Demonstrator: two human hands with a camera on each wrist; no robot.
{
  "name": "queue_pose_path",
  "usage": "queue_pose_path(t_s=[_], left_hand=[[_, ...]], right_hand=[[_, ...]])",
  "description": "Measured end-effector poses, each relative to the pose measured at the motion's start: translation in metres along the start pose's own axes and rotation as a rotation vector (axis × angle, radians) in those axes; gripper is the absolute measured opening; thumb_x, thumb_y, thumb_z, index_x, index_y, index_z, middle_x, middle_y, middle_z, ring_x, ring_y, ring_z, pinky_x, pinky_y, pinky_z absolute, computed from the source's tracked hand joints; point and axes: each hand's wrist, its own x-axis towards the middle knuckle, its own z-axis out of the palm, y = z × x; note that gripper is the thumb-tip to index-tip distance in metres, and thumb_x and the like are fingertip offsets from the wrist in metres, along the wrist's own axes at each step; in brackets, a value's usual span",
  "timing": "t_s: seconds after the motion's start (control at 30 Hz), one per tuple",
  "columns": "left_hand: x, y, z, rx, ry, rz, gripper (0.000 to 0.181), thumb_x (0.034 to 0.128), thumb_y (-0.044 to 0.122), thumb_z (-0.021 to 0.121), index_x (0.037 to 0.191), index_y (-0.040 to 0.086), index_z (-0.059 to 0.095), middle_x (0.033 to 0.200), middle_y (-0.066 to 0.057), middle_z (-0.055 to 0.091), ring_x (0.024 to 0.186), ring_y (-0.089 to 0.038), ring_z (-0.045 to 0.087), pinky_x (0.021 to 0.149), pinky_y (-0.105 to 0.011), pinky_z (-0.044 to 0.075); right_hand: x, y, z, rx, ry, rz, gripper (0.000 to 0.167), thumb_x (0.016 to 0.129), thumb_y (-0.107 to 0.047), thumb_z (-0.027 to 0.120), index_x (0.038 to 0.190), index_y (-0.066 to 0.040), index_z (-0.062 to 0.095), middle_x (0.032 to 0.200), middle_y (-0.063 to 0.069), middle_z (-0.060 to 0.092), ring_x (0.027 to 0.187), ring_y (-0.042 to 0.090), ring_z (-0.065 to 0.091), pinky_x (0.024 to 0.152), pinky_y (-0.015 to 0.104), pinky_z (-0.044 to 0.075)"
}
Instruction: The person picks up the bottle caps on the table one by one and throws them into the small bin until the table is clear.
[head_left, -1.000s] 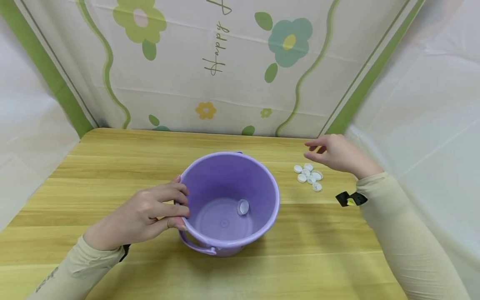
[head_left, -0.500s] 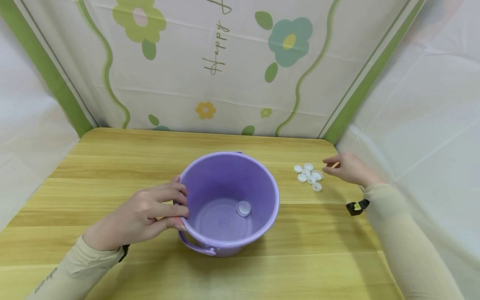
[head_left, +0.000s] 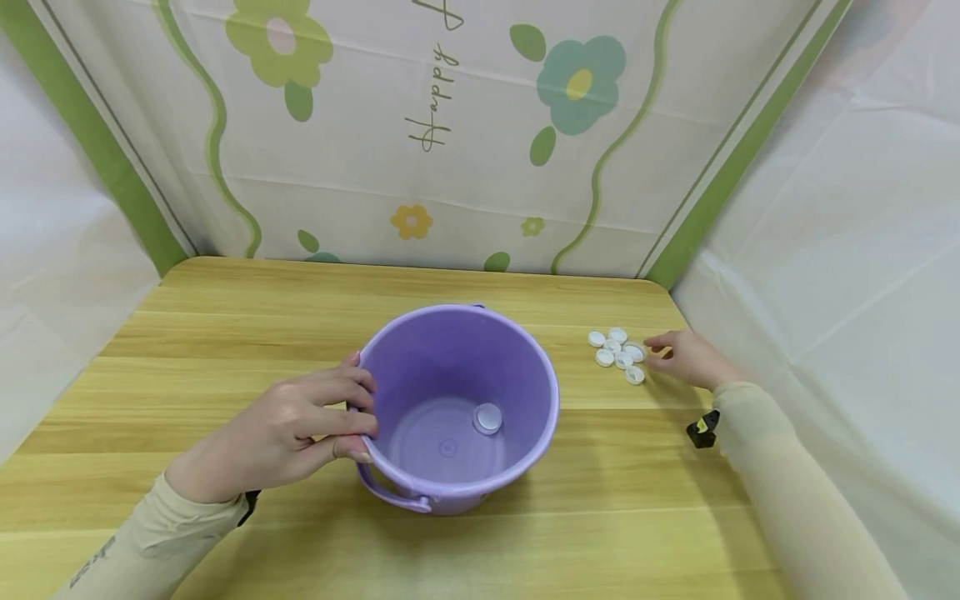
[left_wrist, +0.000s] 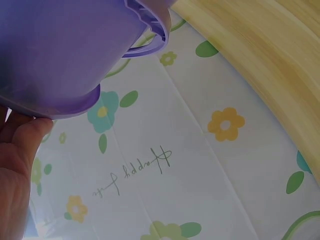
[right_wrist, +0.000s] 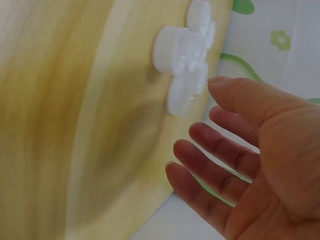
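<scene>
A purple bucket [head_left: 453,354] stands on the wooden table, its mouth facing up and its handle hanging at the near left. My left hand [head_left: 288,429] grips the left rim, fingers hooked over the edge. On the bucket's floor lies one round white cap [head_left: 488,418]. To the right, several similar white plastic caps [head_left: 623,361] lie in a loose cluster. My right hand [head_left: 688,358] is at the cluster's right side, holding nothing. In the right wrist view, its fingers [right_wrist: 200,160] are spread and slightly bent, with the thumb close to the caps [right_wrist: 169,49].
The wooden table [head_left: 300,325] ends at the back against a white cloth [head_left: 360,167] printed with flowers and "Happy". White sheeting [head_left: 855,292] hangs close by the right arm, and more sheeting [head_left: 67,267] is at the left.
My right hand has come down from above the caps, passing to the right and then beside them. The cap in the bucket has settled flat. My left hand stays on the rim.
</scene>
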Motion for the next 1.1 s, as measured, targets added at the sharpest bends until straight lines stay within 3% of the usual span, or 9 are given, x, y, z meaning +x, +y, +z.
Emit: queue_pose_path(t_s=[0.17,0.47,1.1], left_hand=[[0.0,0.0,0.0,-0.004,0.0,-0.001,0.019,0.0971,0.024,0.065,0.093,0.007,0.072,0.095,-0.007,0.063,0.101,-0.027,0.058,0.115,-0.048,0.033],[0.002,0.001,-0.001,-0.011,0.003,0.002,0.019,0.097,0.023,0.065,0.093,0.006,0.072,0.095,-0.008,0.063,0.102,-0.027,0.057,0.115,-0.048,0.033],[0.001,0.0,0.001,-0.012,0.01,0.009,0.019,0.097,0.023,0.065,0.093,0.005,0.072,0.096,-0.01,0.063,0.102,-0.027,0.058,0.115,-0.047,0.035]], right_hand=[[0.006,0.005,0.009,0.018,0.0,0.004,0.047,0.09,-0.014,0.073,0.127,0.011,0.059,0.112,0.028,0.065,0.094,0.037,0.067,0.083,0.051,0.057],[0.012,0.002,0.01,0.014,-0.028,0.043,0.056,0.091,-0.022,0.074,0.133,0.009,0.055,0.114,0.026,0.063,0.094,0.032,0.064,0.08,0.048,0.056],[0.02,-0.002,0.016,-0.005,-0.08,0.081,0.05,0.094,-0.022,0.068,0.133,0.008,0.056,0.11,0.022,0.064,0.093,0.029,0.059,0.081,0.048,0.053]])
